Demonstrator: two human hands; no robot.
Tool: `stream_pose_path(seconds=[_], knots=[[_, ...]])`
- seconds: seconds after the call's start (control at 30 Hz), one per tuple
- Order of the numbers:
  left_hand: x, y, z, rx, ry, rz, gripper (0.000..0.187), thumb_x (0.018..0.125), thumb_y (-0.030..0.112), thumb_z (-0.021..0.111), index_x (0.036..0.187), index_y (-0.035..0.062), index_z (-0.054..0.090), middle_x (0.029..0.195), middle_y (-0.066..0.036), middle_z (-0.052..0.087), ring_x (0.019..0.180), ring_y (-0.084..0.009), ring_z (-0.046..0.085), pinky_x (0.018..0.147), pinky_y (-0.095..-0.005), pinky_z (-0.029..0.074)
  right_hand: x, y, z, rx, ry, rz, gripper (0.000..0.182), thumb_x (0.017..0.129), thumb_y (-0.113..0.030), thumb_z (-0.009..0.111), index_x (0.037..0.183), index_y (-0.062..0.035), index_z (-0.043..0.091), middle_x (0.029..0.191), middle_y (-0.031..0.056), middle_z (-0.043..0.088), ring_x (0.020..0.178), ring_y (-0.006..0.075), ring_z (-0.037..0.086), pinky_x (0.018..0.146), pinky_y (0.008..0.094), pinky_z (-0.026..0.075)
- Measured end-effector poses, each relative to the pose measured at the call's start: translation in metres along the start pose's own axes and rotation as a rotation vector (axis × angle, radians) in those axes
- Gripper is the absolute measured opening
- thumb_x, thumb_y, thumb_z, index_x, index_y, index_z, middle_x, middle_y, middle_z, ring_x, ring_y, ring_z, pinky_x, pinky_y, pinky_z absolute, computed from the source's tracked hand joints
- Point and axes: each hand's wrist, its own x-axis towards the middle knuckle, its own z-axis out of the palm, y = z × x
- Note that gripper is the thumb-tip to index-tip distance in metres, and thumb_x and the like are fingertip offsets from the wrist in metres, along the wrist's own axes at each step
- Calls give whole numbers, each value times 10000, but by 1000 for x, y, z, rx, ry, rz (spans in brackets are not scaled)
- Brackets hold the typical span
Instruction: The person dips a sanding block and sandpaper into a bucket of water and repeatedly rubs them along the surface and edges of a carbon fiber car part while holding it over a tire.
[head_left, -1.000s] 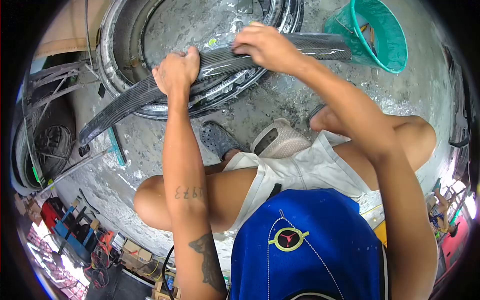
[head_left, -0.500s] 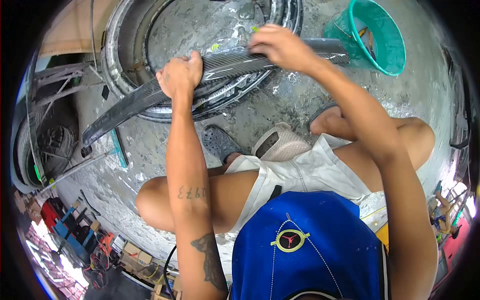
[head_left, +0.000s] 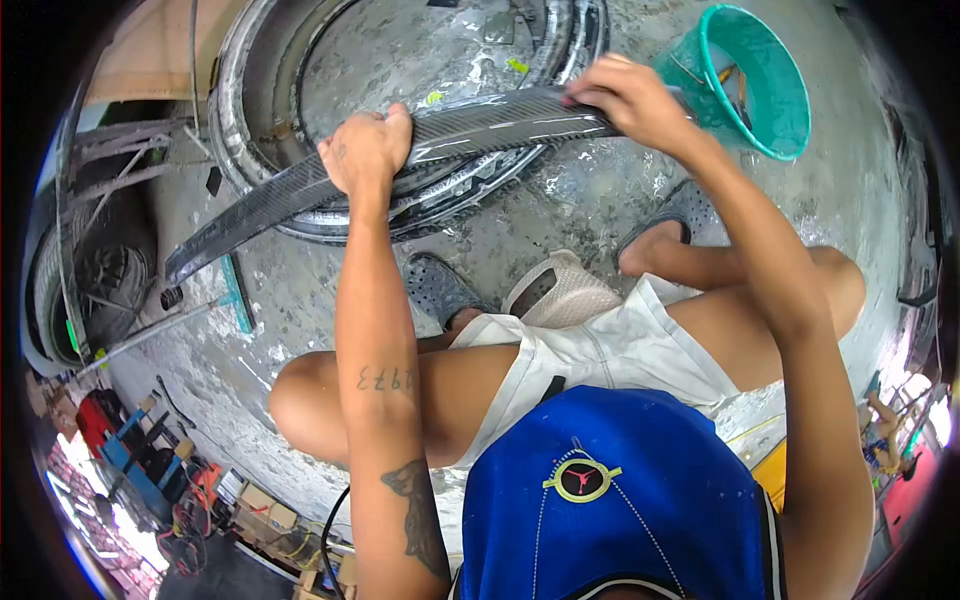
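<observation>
A long, glossy black strip with a woven carbon-fibre pattern [head_left: 500, 122] runs beneath both hands, slightly bowed. One end reaches out past the left hand, down toward the person's left; the other passes under the right hand toward the bucket. The left hand [head_left: 364, 150] is closed over the strip, its thumb along the far edge. The right hand [head_left: 632, 103] has its fingers bent and drawn together on the strip's far edge; whether they pinch something small against it, I cannot tell.

Under the strip, between and beyond the hands, lies a large black tyre-like ring [head_left: 245, 105] with wet, shiny patches. Two small yellow-green scraps [head_left: 517, 66] show inside its opening, on the far side of the strip. Just beyond the right hand, to its right, stands a teal plastic bucket [head_left: 790, 100], tilted in the view, with slim tools [head_left: 737, 88] inside.

Nearer the person than the left hand, and left of it, a squeegee with a teal blade [head_left: 237, 296] and a metal handle lies on the wet grey floor [head_left: 300, 310]. Farther left is a dusty black tyre on a wheel [head_left: 112, 262]. Below the hands, between two grey perforated clogs [head_left: 438, 284], is a pale beige plastic seat [head_left: 575, 292]. Far to the right of the right hand, at the view's edge, another person [head_left: 884, 440] is partly visible.
</observation>
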Motion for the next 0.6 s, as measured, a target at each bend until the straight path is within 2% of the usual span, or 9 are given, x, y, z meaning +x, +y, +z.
stream_pose_path(seconds=[0.1, 0.13, 0.17, 0.2, 0.3, 0.43, 0.5, 0.6], knots=[[2, -4, -2, 80, -27, -1, 583, 874, 511, 466, 1057, 54, 779, 1126, -212, 725, 1115, -346, 665, 1074, -404, 363, -15, 11, -6, -10, 0, 64, 91, 899, -114, 657, 907, -29, 687, 879, 111, 674, 912, 330, 627, 839, 417, 495], [-1, -4, -3, 69, -36, 19, 587, 876, 514, 461, 1052, 55, 780, 1118, -211, 727, 1106, -350, 669, 1067, -406, 369, -3, 9, -2, -71, -65, 72, 108, 899, -120, 652, 932, -28, 697, 931, 116, 694, 940, 326, 637, 862, 408, 501], [-3, -1, -4, 56, -39, 45, 590, 878, 517, 455, 1046, 55, 781, 1111, -210, 729, 1097, -354, 673, 1060, -409, 376, 10, 2, 19, 13, 21, 15, 108, 892, -116, 655, 933, -23, 691, 916, 128, 678, 945, 344, 630, 866, 426, 499], [4, -5, 3, 78, -39, 50, 589, 877, 522, 457, 1043, 62, 784, 1111, -211, 728, 1114, -351, 665, 1065, -408, 365, 26, 4, 43, -32, 62, -107, 101, 905, -112, 658, 958, -44, 710, 934, 114, 698, 920, 320, 641, 868, 416, 491], [-1, -4, 3, 21, 34, 26, 590, 869, 526, 461, 1033, 64, 788, 1099, -217, 729, 1117, -344, 661, 1067, -406, 355, 58, -25, 69, 2, -11, -61, 102, 907, -109, 661, 971, -38, 699, 918, 110, 681, 945, 315, 626, 876, 416, 485], [-1, -2, 0, 13, -12, 30, 577, 858, 509, 464, 1031, 67, 791, 1102, -219, 727, 1110, -342, 662, 1059, -397, 352, 30, -4, 25, 162, -110, -120, 93, 898, -92, 670, 965, -32, 694, 916, 108, 682, 939, 305, 630, 866, 405, 486], [1, -3, 2, 32, -33, 12, 569, 861, 498, 467, 1028, 60, 789, 1099, -225, 726, 1097, -349, 665, 1048, -403, 361, 17, 2, 14, 23, -66, -18, 92, 891, -85, 678, 963, -30, 693, 913, 106, 683, 940, 293, 634, 862, 398, 486], [-1, -4, -1, 12, -21, 37, 577, 862, 503, 476, 1034, 46, 783, 1109, -230, 723, 1094, -354, 667, 1074, -420, 359, 24, -5, 27, -41, -22, -19, 90, 891, -97, 682, 953, -32, 690, 918, 100, 682, 941, 301, 629, 858, 400, 486]])
